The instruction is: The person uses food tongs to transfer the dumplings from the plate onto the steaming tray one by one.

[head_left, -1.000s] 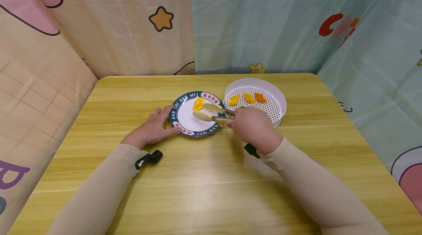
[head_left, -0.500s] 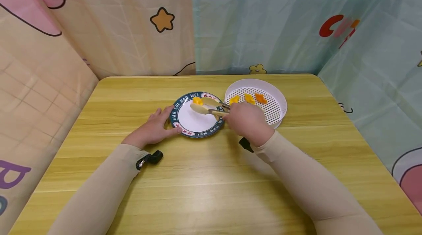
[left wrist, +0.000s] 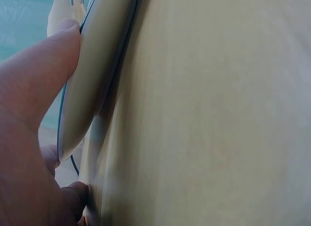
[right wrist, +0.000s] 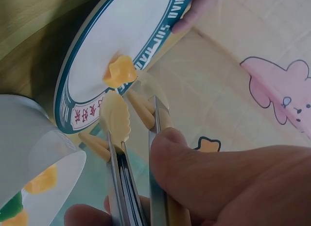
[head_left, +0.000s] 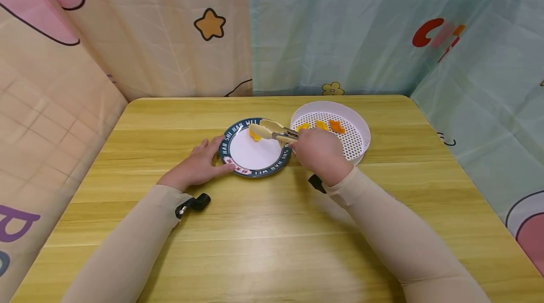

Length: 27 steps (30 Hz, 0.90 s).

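Note:
My left hand (head_left: pixel 196 166) grips the near-left rim of a white plate (head_left: pixel 260 155) with a dark patterned border. In the left wrist view its thumb lies on one part of the rim, the fingers on another. My right hand (head_left: pixel 320 154) holds metal tongs (right wrist: pixel 160 182) with beige scalloped tips. Those tips stand apart over the plate's far side, close to a yellow dumpling-shaped piece (right wrist: pixel 121 71). In the head view one tip partly covers this piece (head_left: pixel 255 137); whether they touch I cannot tell.
Right of the plate stands a round white perforated basket (head_left: pixel 362 126). An orange piece (head_left: pixel 337 127) and yellow pieces (head_left: pixel 321 125) lie in it, with a green piece (right wrist: pixel 11 207) seen in the right wrist view. The wooden table (head_left: pixel 255 237) meets printed curtains (head_left: pixel 297 34) behind.
The tongs have moved slightly up and away across the plate, and their tips stand closer together over the yellow piece. My left hand and the plate have stayed in place.

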Each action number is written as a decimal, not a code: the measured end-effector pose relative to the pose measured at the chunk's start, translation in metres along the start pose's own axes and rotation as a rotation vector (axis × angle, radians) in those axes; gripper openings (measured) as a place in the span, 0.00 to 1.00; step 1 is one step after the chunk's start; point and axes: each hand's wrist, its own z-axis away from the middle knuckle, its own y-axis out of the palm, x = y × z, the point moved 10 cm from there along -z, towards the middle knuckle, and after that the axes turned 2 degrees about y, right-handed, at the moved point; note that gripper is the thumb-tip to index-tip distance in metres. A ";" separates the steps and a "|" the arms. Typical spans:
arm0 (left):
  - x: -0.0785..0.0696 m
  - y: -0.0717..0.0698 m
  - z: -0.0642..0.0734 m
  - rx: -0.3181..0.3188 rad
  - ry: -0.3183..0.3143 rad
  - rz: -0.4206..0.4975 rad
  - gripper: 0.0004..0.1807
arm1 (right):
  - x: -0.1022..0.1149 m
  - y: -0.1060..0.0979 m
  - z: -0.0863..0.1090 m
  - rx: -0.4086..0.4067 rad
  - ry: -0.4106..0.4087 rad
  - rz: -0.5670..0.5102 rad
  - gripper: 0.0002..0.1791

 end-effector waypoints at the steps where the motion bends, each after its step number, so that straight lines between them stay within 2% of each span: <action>1: 0.000 0.000 0.000 0.000 0.000 0.000 0.61 | 0.001 0.000 0.000 -0.006 -0.003 0.003 0.23; 9: 0.000 0.001 -0.001 -0.001 0.000 -0.007 0.61 | -0.001 0.001 -0.002 -0.001 0.004 -0.011 0.22; 15: 0.000 0.001 -0.001 0.007 -0.008 -0.009 0.62 | -0.011 -0.004 0.000 0.004 0.058 -0.083 0.20; 22: 0.001 0.002 -0.002 0.002 0.002 -0.009 0.62 | -0.009 -0.003 -0.001 0.012 0.050 0.003 0.21; 27: 0.001 0.002 -0.002 0.003 0.002 -0.015 0.62 | -0.007 -0.003 0.000 0.001 0.054 -0.018 0.20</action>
